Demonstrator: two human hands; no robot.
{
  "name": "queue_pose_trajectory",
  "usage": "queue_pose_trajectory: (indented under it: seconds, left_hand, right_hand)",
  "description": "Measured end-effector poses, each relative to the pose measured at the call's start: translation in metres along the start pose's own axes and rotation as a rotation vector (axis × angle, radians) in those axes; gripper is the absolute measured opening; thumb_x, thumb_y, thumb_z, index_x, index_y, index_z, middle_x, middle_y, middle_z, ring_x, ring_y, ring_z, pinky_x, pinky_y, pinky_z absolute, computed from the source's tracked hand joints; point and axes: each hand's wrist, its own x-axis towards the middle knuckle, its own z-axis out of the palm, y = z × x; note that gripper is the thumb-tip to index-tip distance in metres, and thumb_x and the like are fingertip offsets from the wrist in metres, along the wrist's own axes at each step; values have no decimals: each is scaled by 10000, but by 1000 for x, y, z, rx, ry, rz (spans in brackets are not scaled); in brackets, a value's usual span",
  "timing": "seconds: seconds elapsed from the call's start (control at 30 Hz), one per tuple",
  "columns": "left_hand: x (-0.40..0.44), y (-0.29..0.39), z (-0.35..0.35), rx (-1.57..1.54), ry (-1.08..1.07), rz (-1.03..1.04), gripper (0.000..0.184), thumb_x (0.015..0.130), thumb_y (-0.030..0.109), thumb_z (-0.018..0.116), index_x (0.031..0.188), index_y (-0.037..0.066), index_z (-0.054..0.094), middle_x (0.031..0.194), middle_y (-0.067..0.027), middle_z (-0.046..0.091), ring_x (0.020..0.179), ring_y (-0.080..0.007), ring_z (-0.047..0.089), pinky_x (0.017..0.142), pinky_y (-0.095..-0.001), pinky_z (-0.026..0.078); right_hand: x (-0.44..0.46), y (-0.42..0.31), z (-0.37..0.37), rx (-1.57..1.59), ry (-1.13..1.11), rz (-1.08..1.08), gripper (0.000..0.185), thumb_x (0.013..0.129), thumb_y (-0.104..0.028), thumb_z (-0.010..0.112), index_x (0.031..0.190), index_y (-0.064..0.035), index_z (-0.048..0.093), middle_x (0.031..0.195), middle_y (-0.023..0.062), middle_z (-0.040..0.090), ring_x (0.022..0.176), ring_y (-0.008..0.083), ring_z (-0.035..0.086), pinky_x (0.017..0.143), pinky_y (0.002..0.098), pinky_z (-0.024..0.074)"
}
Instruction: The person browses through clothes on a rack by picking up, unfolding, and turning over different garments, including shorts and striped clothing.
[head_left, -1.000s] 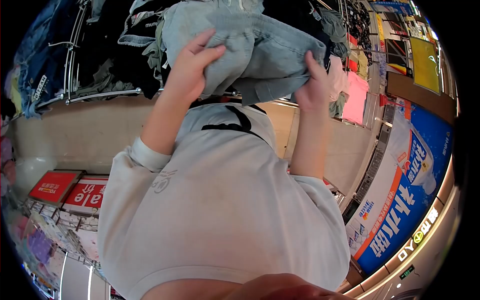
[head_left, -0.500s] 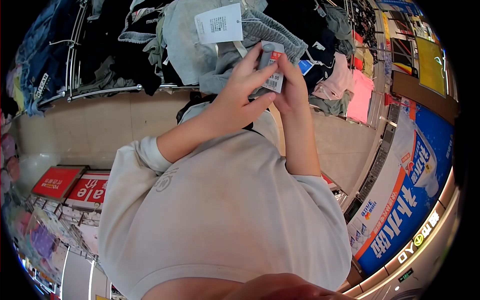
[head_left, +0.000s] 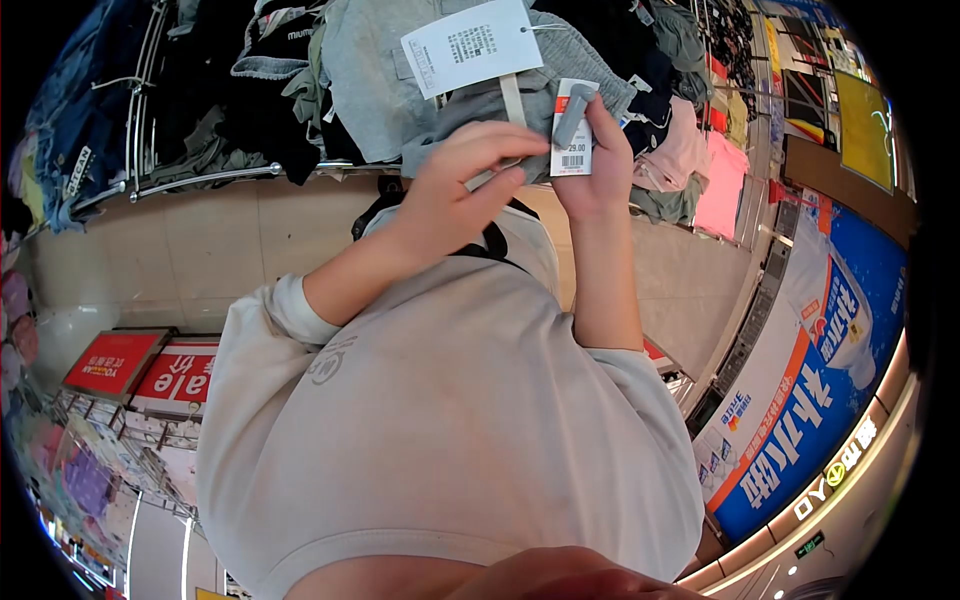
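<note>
My right hand [head_left: 598, 165] holds a white-and-red price tag [head_left: 573, 162] between its thumb and fingers, with a printed price and barcode facing up. A grey security tag [head_left: 572, 118] lies across the upper part of the price tag. Just left of it, my left hand [head_left: 462, 185] has its fingers stretched and apart, slightly blurred, the fingertips near the tag's edge. Beyond the hands lies a grey garment [head_left: 370, 90] with a ribbed waistband [head_left: 590, 60]. A larger white hang tag [head_left: 472, 48] on a string rests on that garment.
Dark clothes [head_left: 240, 120] and a pink garment [head_left: 722, 185] lie on the metal rack [head_left: 200, 180] around the grey one. Jeans [head_left: 80, 130] hang at the left. Red sale signs [head_left: 118, 360] stand at lower left, a blue advertising panel [head_left: 800, 440] at right.
My left hand has come off the price tag and shifted left and down. My right hand has moved slightly right with the tag, which is now more fully exposed. The white hang tag has shifted right.
</note>
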Motion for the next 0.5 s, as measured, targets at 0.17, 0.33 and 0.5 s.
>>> queue_pose_trajectory:
  seconds: [0.17,0.33,0.5]
  left_hand:
    - [-4,-43,-21,-59,364,-39,216,880,-25,536,1065,-9,645,1061,-81,640,924,-140,580,827,-257,446]
    - [3,-94,-43,29,518,-217,205,887,17,579,1082,20,642,1029,-30,638,760,-62,540,706,-212,449]
    - [-2,-139,-40,-75,536,-301,204,892,16,567,1080,18,645,1014,-34,644,837,-86,566,766,-230,456]
  right_hand:
    - [-5,-9,3,-3,75,-33,219,997,-216,494,1073,-51,616,982,65,679,892,188,662,804,327,531]
    - [-8,-27,-11,16,-88,-42,233,1005,-221,482,1078,-46,617,993,61,682,899,187,662,816,323,529]
    - [-11,-41,-12,-27,21,-156,254,1008,-231,480,1084,-34,620,1017,67,687,909,182,661,838,309,523]
